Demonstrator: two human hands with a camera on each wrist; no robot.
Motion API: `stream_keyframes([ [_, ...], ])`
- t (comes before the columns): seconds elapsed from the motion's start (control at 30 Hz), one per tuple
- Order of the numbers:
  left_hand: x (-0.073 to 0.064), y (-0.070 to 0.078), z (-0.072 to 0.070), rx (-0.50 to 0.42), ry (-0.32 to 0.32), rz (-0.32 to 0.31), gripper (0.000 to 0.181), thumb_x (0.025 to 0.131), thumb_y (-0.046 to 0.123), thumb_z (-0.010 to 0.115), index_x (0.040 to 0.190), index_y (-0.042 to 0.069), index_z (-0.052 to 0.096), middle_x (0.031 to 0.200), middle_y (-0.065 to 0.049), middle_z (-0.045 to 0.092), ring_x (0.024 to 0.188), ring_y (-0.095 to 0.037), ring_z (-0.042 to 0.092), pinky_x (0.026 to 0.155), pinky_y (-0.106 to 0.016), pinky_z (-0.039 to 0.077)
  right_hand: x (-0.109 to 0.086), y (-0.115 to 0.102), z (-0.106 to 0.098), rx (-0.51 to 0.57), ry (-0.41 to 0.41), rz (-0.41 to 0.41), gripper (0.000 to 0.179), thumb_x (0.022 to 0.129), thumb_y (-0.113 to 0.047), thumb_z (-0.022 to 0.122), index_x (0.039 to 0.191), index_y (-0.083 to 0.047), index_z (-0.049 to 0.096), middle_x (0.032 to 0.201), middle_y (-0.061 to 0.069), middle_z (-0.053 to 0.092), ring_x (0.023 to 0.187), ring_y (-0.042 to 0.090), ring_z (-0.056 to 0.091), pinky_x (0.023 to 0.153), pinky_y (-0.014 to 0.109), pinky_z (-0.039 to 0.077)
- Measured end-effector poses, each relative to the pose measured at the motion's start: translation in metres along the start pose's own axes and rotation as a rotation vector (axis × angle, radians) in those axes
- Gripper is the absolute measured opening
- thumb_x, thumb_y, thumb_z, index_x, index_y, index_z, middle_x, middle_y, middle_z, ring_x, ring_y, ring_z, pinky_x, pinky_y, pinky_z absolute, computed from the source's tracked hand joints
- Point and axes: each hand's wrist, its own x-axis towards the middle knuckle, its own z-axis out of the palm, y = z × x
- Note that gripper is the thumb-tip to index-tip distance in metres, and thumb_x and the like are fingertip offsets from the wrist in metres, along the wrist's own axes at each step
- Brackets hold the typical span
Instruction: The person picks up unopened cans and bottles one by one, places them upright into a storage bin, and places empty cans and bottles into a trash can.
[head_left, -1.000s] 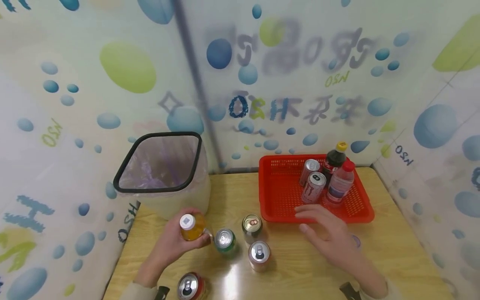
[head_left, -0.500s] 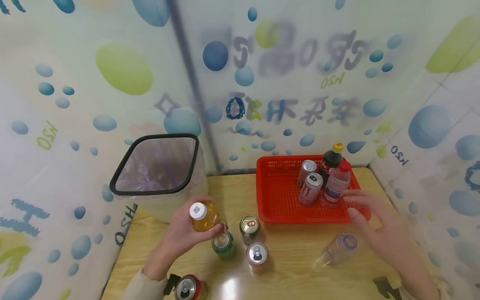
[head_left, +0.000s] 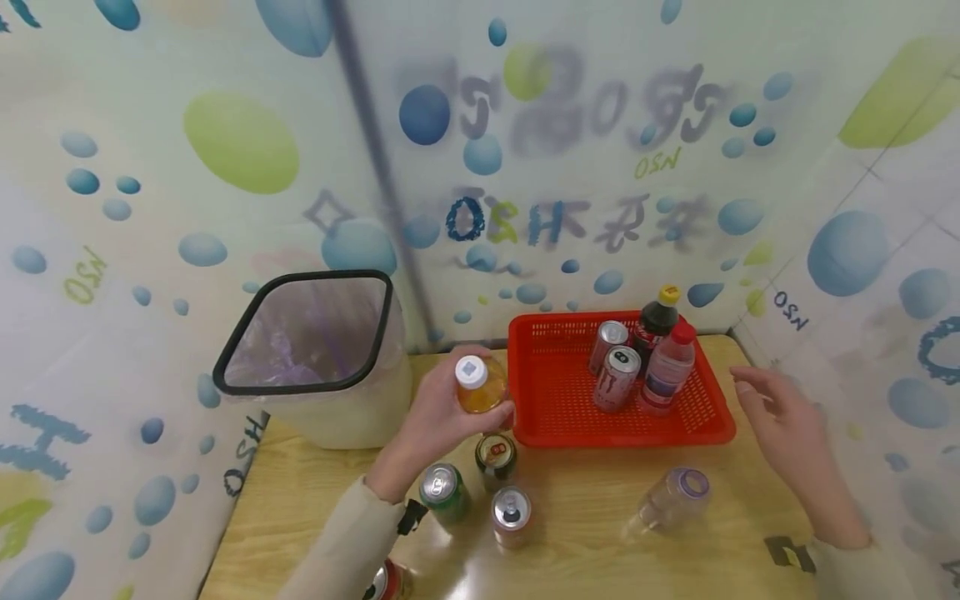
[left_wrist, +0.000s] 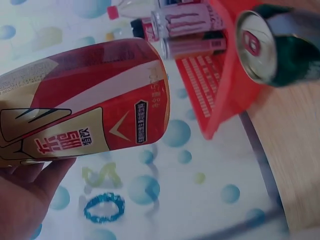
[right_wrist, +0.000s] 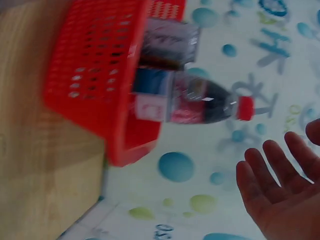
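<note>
Your left hand (head_left: 442,404) grips the amber bottle (head_left: 489,393), just left of the red basket (head_left: 553,392); likely weighty, smooth, squeezable, best held mid-body; your right hand (head_left: 787,437), fingers loose, holds nothing.

In the head view, we see only part of the red can (head_left: 393,581), covered by the left sleeve (head_left: 352,525) and cut by the lower edge, while the red-capped bottle (head_left: 667,372) partly hides the dark bottle (head_left: 659,316). Our left wrist view crops the held bottle (left_wrist: 92,100); in the right, we cannot read the blurred label (right_wrist: 151,97), and the right hand (right_wrist: 290,205) runs off the frame.
</note>
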Motion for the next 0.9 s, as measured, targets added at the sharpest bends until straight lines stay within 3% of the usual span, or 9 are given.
stream_keyframes([
  [0.13, 0.018, 0.006, 0.014, -0.03, -0.038, -0.051, 0.06, 0.082, 0.019, 0.088, 0.132, 0.014, 0.055, 0.117, 0.0, 0.066, 0.098, -0.018, 0.068, 0.081, -0.034, 0.062, 0.004, 0.022, 0.005, 0.002, -0.048, 0.074, 0.04, 0.11, -0.02, 0.05, 0.139, 0.008, 0.055, 0.134, 0.031, 0.058, 0.118, 0.017, 0.061, 0.08, -0.001, 0.034],
  [0.23, 0.031, 0.008, 0.023, -0.03, -0.061, -0.093, 0.061, 0.084, 0.024, 0.088, 0.133, 0.017, 0.054, 0.119, 0.002, 0.065, 0.102, -0.018, 0.067, 0.085, -0.036, 0.061, 0.008, 0.038, 0.01, -0.026, -0.098, 0.139, 0.047, 0.112, -0.025, 0.045, 0.143, 0.01, 0.048, 0.139, 0.035, 0.052, 0.121, 0.052, 0.054, 0.096, 0.024, 0.052],
  [0.27, 0.035, 0.007, 0.025, -0.031, -0.062, -0.101, 0.06, 0.084, 0.025, 0.088, 0.133, 0.017, 0.054, 0.118, 0.002, 0.065, 0.102, -0.018, 0.067, 0.085, -0.037, 0.06, 0.01, 0.042, 0.013, -0.034, -0.123, 0.159, 0.05, 0.112, -0.027, 0.043, 0.145, 0.011, 0.045, 0.141, 0.036, 0.05, 0.123, 0.056, 0.052, 0.099, 0.036, 0.054],
  [0.37, 0.047, 0.004, 0.032, -0.043, -0.068, -0.101, 0.06, 0.085, 0.026, 0.087, 0.134, 0.016, 0.053, 0.12, 0.001, 0.065, 0.105, -0.019, 0.067, 0.089, -0.039, 0.06, 0.013, 0.054, 0.02, -0.052, -0.198, 0.213, 0.057, 0.113, -0.031, 0.037, 0.149, 0.013, 0.037, 0.146, 0.04, 0.043, 0.126, 0.059, 0.048, 0.094, 0.071, 0.046],
  [0.47, 0.059, -0.003, 0.039, -0.062, -0.066, -0.09, 0.063, 0.086, 0.025, 0.086, 0.137, 0.011, 0.052, 0.122, -0.002, 0.065, 0.107, -0.021, 0.067, 0.092, -0.041, 0.059, 0.013, 0.062, 0.027, -0.051, -0.248, 0.249, 0.06, 0.114, -0.033, 0.032, 0.151, 0.013, 0.033, 0.147, 0.041, 0.04, 0.126, 0.059, 0.047, 0.093, 0.072, 0.046],
  [0.73, 0.088, -0.028, 0.066, -0.09, -0.061, -0.145, 0.065, 0.088, 0.031, 0.084, 0.14, 0.013, 0.048, 0.126, -0.003, 0.063, 0.112, -0.022, 0.064, 0.094, -0.045, 0.058, 0.012, 0.089, 0.041, -0.119, -0.182, 0.215, 0.053, 0.113, -0.023, 0.031, 0.14, 0.021, 0.042, 0.137, 0.046, 0.045, 0.12, 0.062, 0.047, 0.096, 0.074, 0.041],
  [0.9, 0.106, -0.046, 0.084, -0.049, -0.075, -0.162, 0.063, 0.088, 0.031, 0.084, 0.138, 0.013, 0.049, 0.124, -0.003, 0.064, 0.11, -0.021, 0.064, 0.094, -0.043, 0.058, 0.009, 0.096, 0.041, -0.104, -0.215, 0.237, 0.056, 0.114, -0.026, 0.028, 0.139, 0.023, 0.041, 0.136, 0.047, 0.045, 0.124, 0.064, 0.043, 0.099, 0.075, 0.039],
])
